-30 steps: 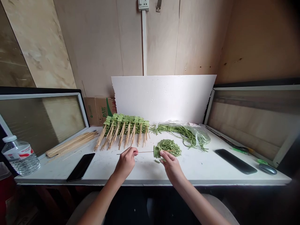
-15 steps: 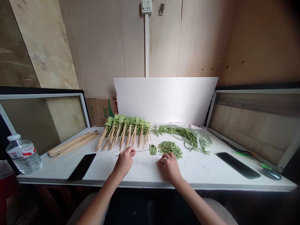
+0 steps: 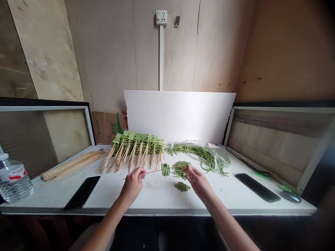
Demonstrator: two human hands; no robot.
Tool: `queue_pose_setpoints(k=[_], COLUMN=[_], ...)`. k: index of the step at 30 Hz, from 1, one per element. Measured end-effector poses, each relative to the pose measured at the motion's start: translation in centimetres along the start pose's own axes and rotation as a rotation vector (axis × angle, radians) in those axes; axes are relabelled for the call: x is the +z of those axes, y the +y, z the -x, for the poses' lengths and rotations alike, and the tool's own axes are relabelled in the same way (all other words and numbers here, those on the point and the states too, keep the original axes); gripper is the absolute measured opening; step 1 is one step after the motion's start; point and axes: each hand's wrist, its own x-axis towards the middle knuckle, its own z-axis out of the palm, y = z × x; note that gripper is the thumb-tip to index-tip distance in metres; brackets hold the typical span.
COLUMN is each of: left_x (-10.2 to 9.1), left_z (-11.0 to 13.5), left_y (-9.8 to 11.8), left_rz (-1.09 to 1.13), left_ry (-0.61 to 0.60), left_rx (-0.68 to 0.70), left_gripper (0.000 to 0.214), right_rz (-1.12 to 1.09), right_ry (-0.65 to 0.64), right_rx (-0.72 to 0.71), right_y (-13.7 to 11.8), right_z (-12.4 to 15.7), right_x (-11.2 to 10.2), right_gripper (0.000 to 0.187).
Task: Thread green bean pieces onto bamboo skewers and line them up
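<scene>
Skewer point(image 3: 154, 171): over the desk point(image 3: 157, 197), running from our left grip point(image 3: 134, 179) toward our right.
Left grip: pinched around the skewer, short end sticking out past it.
Threaded beans point(image 3: 165, 169): on the skewer between our grips, touching neither.
Right grip point(image 3: 198, 178): fingertips narrow, near skewer's far end; we can't tell what's between them.
Loose beans point(image 3: 182, 187): small bunch just beside right grip.

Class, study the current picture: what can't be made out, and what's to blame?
Head view: left side of the bottle, cut off by the picture's edge.
Head view: stretch of skewer gripped by the left hand, hidden by its fingers.
Head view: piece count in the bean pile, too small and overlapping.
Head view: right end of the cardboard box, hidden behind the white board.
</scene>
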Motion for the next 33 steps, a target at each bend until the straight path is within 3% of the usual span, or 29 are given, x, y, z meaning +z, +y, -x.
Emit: queue_pose_setpoints(k=[6,14,33], left_x=[0.2,0.4,-0.1], left_z=[0.2,0.3,0.2], left_y=[0.2,0.4,0.8], left_rz=[0.005,0.014,-0.026], left_ry=[-0.025,-0.026,-0.028], left_rx=[0.002,0.007,0.055], left_gripper=[0.018,0.019,0.021], right_rz=[-0.121,-0.066,-0.025], right_ry=[-0.093,-0.111,0.001], right_rx=[0.054,0.044,-0.046], right_y=[-0.1,-0.7,0.4], right_z=[0.6,1.1,1.1], right_x=[0.4,0.9,1.0], right_gripper=[0.04,0.042,0.035])
